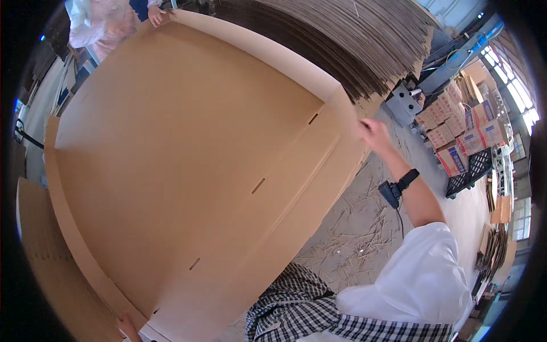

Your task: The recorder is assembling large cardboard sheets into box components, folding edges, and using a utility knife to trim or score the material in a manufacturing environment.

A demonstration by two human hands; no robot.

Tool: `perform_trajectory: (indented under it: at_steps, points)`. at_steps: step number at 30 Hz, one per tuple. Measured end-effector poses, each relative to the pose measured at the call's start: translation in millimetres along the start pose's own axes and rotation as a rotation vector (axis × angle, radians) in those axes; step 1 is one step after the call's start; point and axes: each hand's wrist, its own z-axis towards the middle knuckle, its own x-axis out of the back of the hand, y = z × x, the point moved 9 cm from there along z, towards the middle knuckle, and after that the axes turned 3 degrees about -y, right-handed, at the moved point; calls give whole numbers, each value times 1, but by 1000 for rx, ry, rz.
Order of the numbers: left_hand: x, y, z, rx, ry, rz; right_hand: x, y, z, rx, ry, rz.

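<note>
Right hand (373,134), blurred, is seen at the right corner of the cardboard sheet (188,131), spread before the person; left hand (130,328) at the near-left corner; neither grip can be told. Far flap (268,51) and left flap (68,211) are raised; slotted near strip (296,205) is left mostly flat.

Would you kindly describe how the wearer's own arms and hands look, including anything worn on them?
The right sleeve is white and leaves the forearm bare. Around that forearm is a black strap with a dark, boxy device and a thin dark cable. The right hand, slightly blurred, wears no visible glove. The left hand shows only partly at the lower edge, also without a visible glove.
</note>
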Motion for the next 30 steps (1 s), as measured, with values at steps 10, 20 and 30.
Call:
perform_trajectory:
  at_steps: [10,20,30]
  points:
    - [11,-83,49,264,4,488,-60,-63,229,340,79,-338]
    - [-19,110,2,171,97,26,-147,-96,185,328,89,-712]
    - [-49,162,-24,344,-48,-6,-205,-173,107,449,-119,-360]
